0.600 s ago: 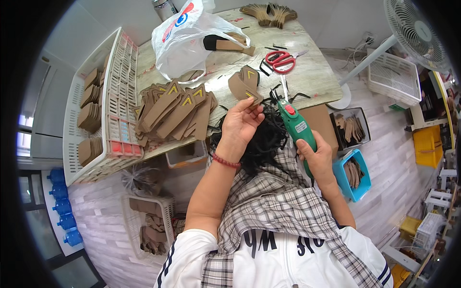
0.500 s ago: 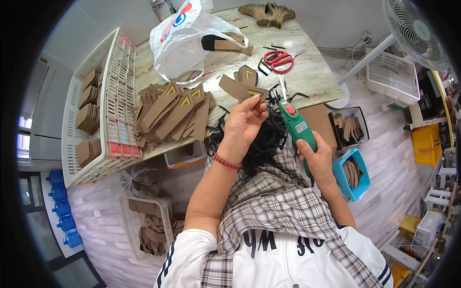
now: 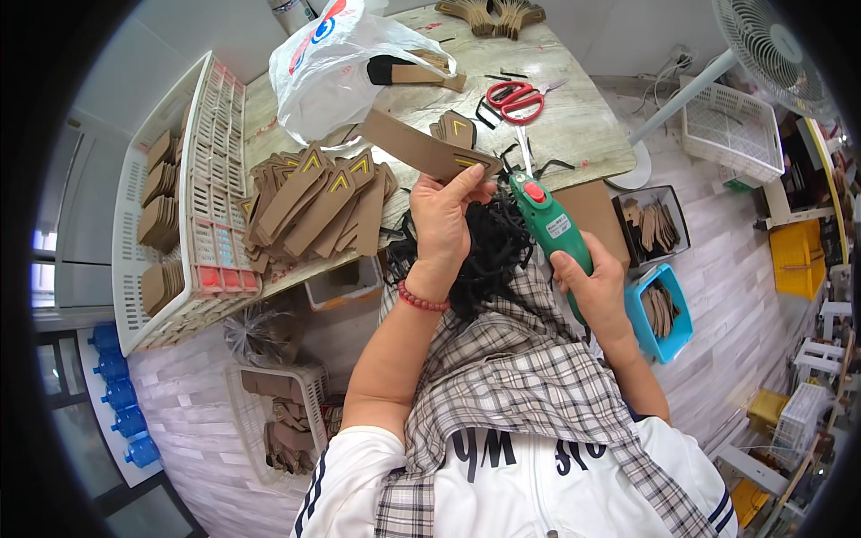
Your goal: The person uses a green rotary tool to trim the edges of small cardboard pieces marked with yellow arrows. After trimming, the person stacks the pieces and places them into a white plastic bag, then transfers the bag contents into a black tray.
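Note:
My left hand (image 3: 446, 215) pinches a long brown strip (image 3: 408, 148) near its pointed end, which bears a yellow V mark. The strip's other end sticks out up and to the left over the table. My right hand (image 3: 587, 280) is wrapped around a green electric hand tool (image 3: 554, 224) with a red button and a slim metal blade (image 3: 523, 152) pointing away from me. The blade stands just right of the strip's pointed end; whether they touch I cannot tell. Below my left hand, a tangle of black strips (image 3: 489, 255) lies on my lap. A heap of similar brown strips (image 3: 314, 202) covers the table's near left.
Red-handled scissors (image 3: 518, 100) and a white plastic bag (image 3: 327, 85) lie on the table (image 3: 574, 117). A white crate (image 3: 193, 215) of brown pieces stands left. A blue bin (image 3: 659, 314), a black box (image 3: 652, 229) and a fan (image 3: 771, 54) are on the right.
The brown strip has swung so more of its length shows toward the upper left. My left hand has shifted slightly left and turned. The green tool has moved slightly left.

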Available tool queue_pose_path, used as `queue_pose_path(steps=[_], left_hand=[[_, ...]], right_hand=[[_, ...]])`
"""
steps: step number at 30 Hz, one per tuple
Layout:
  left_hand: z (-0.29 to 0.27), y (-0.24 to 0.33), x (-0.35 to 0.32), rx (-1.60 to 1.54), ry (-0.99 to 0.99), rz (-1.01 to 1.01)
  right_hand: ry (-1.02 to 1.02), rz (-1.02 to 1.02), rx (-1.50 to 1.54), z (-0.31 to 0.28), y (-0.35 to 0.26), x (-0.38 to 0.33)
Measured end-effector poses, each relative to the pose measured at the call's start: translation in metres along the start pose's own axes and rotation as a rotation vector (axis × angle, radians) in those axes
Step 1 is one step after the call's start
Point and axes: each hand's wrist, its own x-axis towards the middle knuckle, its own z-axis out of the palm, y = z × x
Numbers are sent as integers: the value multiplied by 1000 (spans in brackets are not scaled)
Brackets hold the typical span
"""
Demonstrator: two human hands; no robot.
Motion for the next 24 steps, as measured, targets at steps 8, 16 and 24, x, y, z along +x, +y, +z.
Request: queue_pose_path(steps=[8, 16, 24], left_hand=[[-4, 2, 4, 75, -37, 60], [-5, 4, 4, 142, -33, 78], [-4, 15, 6, 216, -73, 60]], right_hand=[[-6, 13, 15, -1, -1, -1], [-22, 26, 27, -4, -2, 0], [-38, 26, 18, -5, 1, -2]])
